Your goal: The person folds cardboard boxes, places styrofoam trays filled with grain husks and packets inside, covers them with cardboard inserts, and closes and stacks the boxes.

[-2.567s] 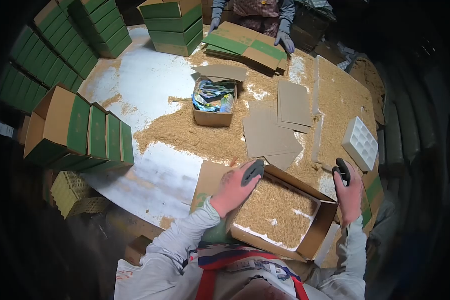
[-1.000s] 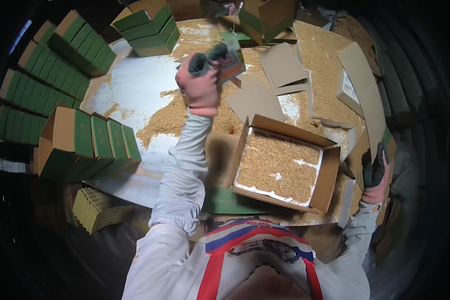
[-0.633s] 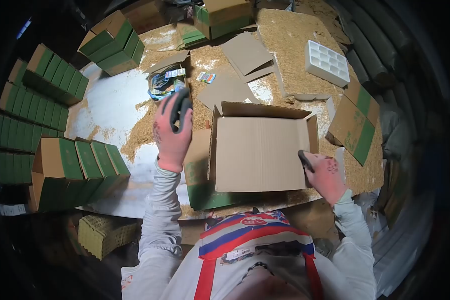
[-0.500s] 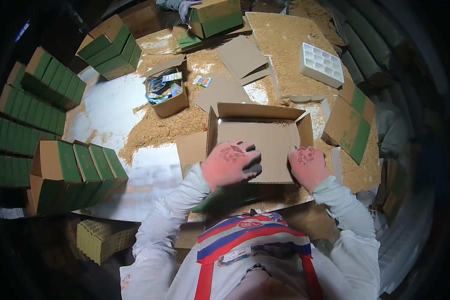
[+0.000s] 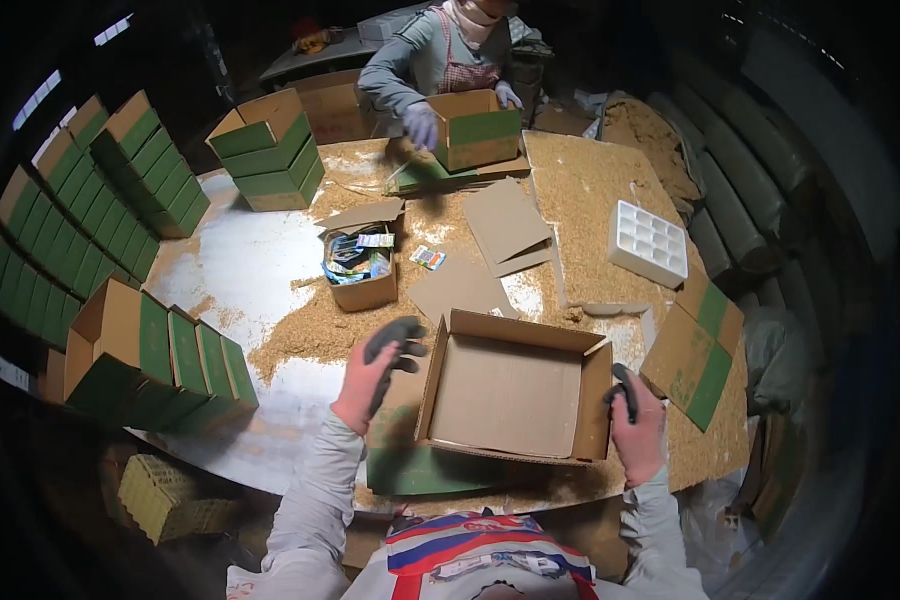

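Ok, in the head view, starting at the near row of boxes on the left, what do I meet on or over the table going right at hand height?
Row of green-and-brown boxes, left hand, open cardboard box, right hand, flat green-and-brown cardboard. The loose shavings spread too widely to place.

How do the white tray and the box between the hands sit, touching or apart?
Apart: the head view shows sawdust between the white tray and the box.
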`<state>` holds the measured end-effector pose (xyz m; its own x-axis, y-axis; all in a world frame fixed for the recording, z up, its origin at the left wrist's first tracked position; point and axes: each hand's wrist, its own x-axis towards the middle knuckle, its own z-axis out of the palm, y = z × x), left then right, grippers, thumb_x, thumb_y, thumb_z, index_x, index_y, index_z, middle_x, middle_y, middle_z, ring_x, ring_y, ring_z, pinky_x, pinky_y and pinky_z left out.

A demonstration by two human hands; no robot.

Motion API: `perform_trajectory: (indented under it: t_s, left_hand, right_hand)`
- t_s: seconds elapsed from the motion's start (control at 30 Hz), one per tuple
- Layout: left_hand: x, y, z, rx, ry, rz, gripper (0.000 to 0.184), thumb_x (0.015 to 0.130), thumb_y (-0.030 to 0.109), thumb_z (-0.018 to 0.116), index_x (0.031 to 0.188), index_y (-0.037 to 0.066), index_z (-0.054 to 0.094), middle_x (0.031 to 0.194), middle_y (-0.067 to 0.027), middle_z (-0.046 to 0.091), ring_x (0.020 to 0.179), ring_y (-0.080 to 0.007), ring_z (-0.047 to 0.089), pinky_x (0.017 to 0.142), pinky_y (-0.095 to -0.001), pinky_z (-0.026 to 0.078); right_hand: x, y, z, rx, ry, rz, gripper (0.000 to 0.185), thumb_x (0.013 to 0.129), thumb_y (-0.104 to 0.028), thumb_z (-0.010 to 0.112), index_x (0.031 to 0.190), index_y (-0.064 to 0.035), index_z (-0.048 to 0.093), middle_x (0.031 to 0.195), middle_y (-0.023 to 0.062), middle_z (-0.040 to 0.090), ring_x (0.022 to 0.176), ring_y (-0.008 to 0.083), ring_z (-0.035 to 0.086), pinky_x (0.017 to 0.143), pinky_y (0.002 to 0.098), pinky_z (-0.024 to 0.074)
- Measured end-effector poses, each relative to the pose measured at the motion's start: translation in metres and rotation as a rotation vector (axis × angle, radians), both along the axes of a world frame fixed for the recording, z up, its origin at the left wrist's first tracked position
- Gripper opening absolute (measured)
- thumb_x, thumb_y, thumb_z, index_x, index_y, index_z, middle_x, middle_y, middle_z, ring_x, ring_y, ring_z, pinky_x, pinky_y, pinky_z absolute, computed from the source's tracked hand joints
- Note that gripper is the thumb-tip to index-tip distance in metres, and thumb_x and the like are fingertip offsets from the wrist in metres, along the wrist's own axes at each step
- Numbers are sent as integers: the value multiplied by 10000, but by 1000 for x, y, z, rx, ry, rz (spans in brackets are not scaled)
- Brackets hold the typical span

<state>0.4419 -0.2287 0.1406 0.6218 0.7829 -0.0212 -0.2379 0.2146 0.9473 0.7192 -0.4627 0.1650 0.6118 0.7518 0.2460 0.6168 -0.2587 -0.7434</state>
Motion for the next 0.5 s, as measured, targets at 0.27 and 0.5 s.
perform_trajectory:
  t_s: [0.27, 0.5]
  left_hand:
    - [37, -55, -100, 328, 922, -9, 884, 700, 436, 713, 1356, 7, 305, 1232, -207, 492, 1163, -319, 468, 978, -373, 365]
    - [-64, -12, -103, 229, 242, 209, 580, 826, 225, 650, 1309, 17, 406, 1210, -150, 548, 1116, -211, 519, 955, -305, 386]
  right_hand:
    - [69, 3, -205, -382, 420, 203, 693, 844, -255, 595, 1380, 22, 254, 1391, 163, 324, 1260, 253, 336, 1038, 310, 284]
    - [-39, 80, -56, -80, 755, 603, 452, 908, -266, 527, 1245, 24, 444, 1178, 109, 513, 1072, 179, 479, 933, 298, 379]
